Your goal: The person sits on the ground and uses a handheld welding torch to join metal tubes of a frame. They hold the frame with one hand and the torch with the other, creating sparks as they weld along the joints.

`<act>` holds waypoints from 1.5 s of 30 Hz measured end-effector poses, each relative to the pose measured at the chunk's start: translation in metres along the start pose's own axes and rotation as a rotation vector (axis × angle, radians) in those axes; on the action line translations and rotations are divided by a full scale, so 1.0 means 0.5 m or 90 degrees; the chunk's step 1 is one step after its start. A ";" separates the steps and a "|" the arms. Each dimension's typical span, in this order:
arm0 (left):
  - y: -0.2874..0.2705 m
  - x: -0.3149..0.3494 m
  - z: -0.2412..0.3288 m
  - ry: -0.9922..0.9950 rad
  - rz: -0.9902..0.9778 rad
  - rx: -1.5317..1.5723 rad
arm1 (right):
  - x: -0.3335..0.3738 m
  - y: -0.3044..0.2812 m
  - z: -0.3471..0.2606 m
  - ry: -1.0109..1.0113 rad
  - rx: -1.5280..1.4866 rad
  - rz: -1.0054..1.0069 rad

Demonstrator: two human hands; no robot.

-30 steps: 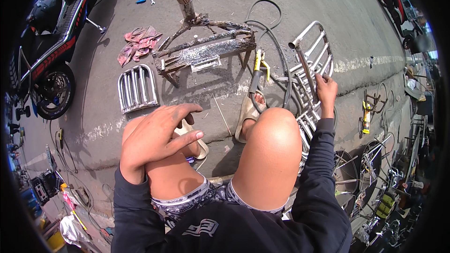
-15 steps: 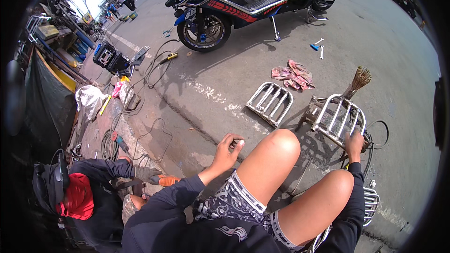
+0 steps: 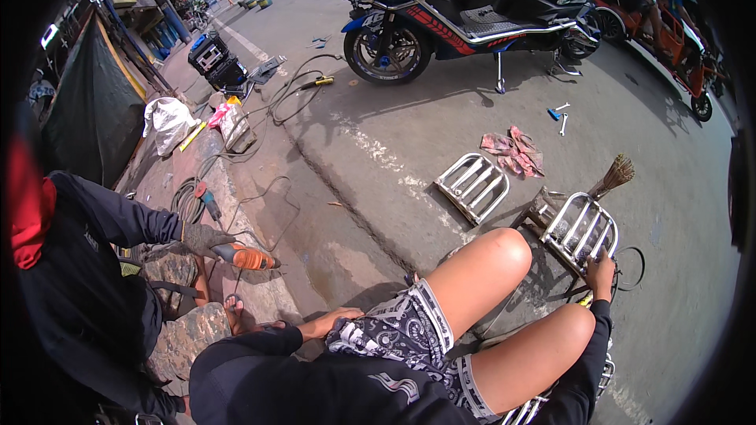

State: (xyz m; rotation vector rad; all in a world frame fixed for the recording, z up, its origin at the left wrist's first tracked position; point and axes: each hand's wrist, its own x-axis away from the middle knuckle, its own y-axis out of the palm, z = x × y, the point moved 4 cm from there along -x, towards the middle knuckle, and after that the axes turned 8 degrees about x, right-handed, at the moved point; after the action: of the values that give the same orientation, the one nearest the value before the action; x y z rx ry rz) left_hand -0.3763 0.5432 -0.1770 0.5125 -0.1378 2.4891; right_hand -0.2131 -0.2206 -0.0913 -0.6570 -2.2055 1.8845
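A silvery barred metal rack [image 3: 581,228] lies tilted on a low, worn stool [image 3: 543,208]. My right hand [image 3: 601,274] is closed on the rack's near right corner. My left hand [image 3: 340,317] is down beside my patterned shorts [image 3: 394,329], against my left thigh; its fingers are mostly hidden. A second barred rack [image 3: 474,187] lies on the pavement just left of the stool. Partly hidden under my right arm are more metal bars [image 3: 526,409].
To my left, a co-worker's gloved hand [image 3: 206,238] holds an orange power tool [image 3: 248,257]. A brush [image 3: 614,175], a stained rag [image 3: 516,151], wrenches [image 3: 563,123] and a parked scooter [image 3: 472,20] are ahead. Cables [image 3: 272,110] cross the ground; an orange vehicle [image 3: 665,43] is at far right.
My left hand has dropped from beside my knee to my thigh. The view has shifted left. The co-worker is more upright, and an orange vehicle has come into view. My right hand stays on the rack.
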 end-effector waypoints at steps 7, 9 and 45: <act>0.029 0.073 0.004 -0.181 0.108 0.255 | 0.019 -0.266 -0.128 -0.129 -0.206 -0.122; 0.036 0.062 0.016 -0.180 0.119 0.225 | 0.018 -0.347 -0.195 -0.197 -0.203 -0.121; -0.044 0.022 -0.001 -0.507 0.132 0.240 | 0.052 -0.291 -0.421 -0.393 -0.168 -0.206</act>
State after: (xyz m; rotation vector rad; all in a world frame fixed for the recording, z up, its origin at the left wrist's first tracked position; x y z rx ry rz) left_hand -0.3719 0.5673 -0.1736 1.7021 -0.0254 2.3600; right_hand -0.1836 -0.0365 0.0856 0.3025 -2.7365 1.7998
